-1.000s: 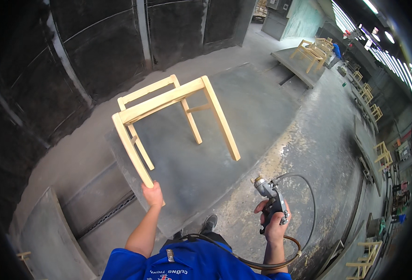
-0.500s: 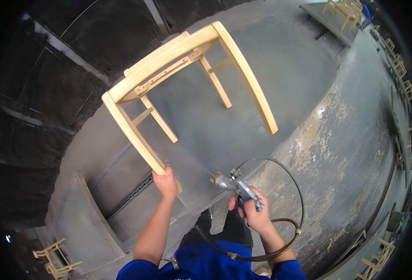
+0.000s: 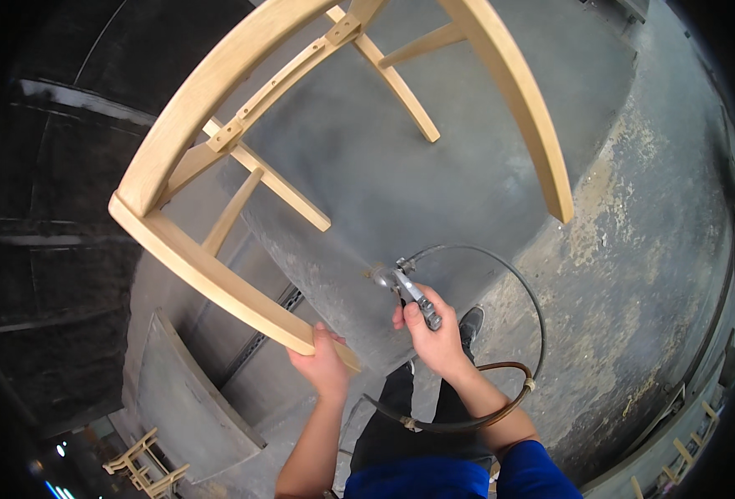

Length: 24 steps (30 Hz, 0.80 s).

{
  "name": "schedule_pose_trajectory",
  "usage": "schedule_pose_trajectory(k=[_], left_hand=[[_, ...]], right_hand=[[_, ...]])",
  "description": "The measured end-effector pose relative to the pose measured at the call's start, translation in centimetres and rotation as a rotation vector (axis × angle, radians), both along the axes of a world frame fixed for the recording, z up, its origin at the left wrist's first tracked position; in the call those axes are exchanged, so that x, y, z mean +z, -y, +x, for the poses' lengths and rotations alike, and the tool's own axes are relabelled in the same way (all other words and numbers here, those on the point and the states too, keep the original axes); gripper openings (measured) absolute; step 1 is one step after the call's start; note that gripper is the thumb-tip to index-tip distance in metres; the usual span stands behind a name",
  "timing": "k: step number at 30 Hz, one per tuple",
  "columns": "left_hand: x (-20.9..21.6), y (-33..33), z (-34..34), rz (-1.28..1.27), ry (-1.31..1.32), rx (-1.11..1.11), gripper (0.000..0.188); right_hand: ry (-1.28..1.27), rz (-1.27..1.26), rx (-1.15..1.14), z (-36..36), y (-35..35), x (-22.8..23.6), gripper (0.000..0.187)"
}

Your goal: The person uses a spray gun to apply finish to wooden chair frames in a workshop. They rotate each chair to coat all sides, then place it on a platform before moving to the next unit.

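Note:
A pale wooden chair frame (image 3: 209,91) fills the upper left and middle, held up in the air with its legs toward me. My left hand (image 3: 321,363) is closed round the lower end of its nearest left leg. In my right hand (image 3: 434,332) is a silver spray gun (image 3: 410,297), its brass-coloured nozzle pointing up and left under the frame. A faint mist shows ahead of the nozzle. A thin dark hose (image 3: 536,309) loops from the gun to the right and back past my right forearm. The chair's top edge runs out of the picture.
Dark panelled wall (image 3: 68,274) rises on the left. A grey curved panel (image 3: 186,395) stands at lower left, with another wooden chair frame (image 3: 145,467) beyond it. More wooden pieces (image 3: 685,453) lie at lower right. The concrete floor (image 3: 625,283) is worn and patchy.
The chair frame has come closer and now looks larger. My left hand has shifted right and down with its leg. My right hand and the spray gun have moved slightly up.

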<state>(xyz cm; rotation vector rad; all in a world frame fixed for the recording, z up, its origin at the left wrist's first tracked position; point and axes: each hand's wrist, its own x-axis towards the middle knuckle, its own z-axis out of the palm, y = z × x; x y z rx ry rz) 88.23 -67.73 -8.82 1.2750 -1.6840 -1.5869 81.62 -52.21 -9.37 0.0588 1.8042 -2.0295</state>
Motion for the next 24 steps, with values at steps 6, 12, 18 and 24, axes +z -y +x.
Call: schedule_pose_trajectory(k=[6, 12, 18, 24], left_hand=[[-1.0, -1.3, 0.5, -0.01, -0.03, -0.01, 0.018], [-1.2, -2.0, 0.4, 0.011, -0.031, -0.03, 0.017], [-1.4, -2.4, 0.3, 0.019, -0.021, -0.036, 0.016], [-1.8, -2.4, 0.3, -0.001, -0.026, -0.065, 0.015]], right_hand=[[0.172, 0.015, -0.022, 0.3, -1.7, -0.2, 0.043], [0.068, -0.132, -0.038, -1.1, -1.1, 0.7, 0.043], [0.082, 0.015, -0.044, -0.6, -2.0, -2.2, 0.053], [0.245, -0.043, -0.095, 1.8, -4.5, -3.2, 0.038]])
